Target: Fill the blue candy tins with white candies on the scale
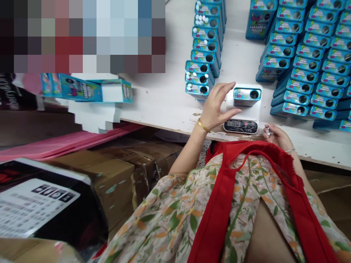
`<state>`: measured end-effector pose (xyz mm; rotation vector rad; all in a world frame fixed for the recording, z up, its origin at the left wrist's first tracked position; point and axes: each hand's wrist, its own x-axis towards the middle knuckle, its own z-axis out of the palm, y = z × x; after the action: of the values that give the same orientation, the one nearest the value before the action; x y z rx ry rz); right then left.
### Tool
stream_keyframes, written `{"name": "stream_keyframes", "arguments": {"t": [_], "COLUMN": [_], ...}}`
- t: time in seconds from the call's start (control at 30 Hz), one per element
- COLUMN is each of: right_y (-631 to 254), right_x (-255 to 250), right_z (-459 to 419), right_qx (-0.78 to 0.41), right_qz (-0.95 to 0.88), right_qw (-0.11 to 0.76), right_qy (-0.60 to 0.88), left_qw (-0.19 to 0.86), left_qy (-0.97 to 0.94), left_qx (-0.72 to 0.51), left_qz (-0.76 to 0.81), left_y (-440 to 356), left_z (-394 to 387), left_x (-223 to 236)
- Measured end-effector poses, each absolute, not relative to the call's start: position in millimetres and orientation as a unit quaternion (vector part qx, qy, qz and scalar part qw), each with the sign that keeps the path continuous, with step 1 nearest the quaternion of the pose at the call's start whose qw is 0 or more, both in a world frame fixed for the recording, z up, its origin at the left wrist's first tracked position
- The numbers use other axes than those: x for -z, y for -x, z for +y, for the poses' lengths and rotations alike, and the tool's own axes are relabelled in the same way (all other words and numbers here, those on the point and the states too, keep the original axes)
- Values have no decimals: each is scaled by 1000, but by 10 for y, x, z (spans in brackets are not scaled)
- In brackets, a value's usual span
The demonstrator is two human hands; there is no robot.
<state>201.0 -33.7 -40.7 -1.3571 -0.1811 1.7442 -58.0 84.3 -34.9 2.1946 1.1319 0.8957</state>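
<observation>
A blue candy tin [244, 95] with a round hole in its top stands on a small white digital scale [248, 127]. The scale's display is lit, its digits hard to read for certain. My left hand [218, 106] is at the left side of the tin, thumb and fingers spread apart around empty space, not gripping it. Close to the table's front edge, right of the scale, my right hand [275, 136] has its fingers curled around small white candies [269, 131]. How many candies it holds is hidden.
Left of the scale runs a row of blue tins [197, 89], some with white candies on top. Several more rows of tins [297, 109] stand to the right. An opened display box [115, 91] lies at the table's left; cardboard boxes [115, 182] are stacked below.
</observation>
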Motion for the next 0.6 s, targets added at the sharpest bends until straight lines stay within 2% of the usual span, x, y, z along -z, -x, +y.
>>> {"name": "stream_keyframes", "arguments": {"t": [0.2, 0.4, 0.6], "right_y": [-1740, -1581, -1489], "right_x": [262, 86, 59], "right_z": [-61, 161, 237], "right_qx": [-718, -725, -748], "right_qz": [-34, -37, -11], "right_qw": [462, 482, 455], "right_qy": [520, 491, 484], "left_qw": [271, 144, 119], "left_qy": [-833, -905, -905], "left_qx": [-317, -242, -244], "left_qz": [365, 318, 328], "left_y": [253, 298, 427], "left_z": [995, 880, 881], "left_x": [506, 303, 331]}}
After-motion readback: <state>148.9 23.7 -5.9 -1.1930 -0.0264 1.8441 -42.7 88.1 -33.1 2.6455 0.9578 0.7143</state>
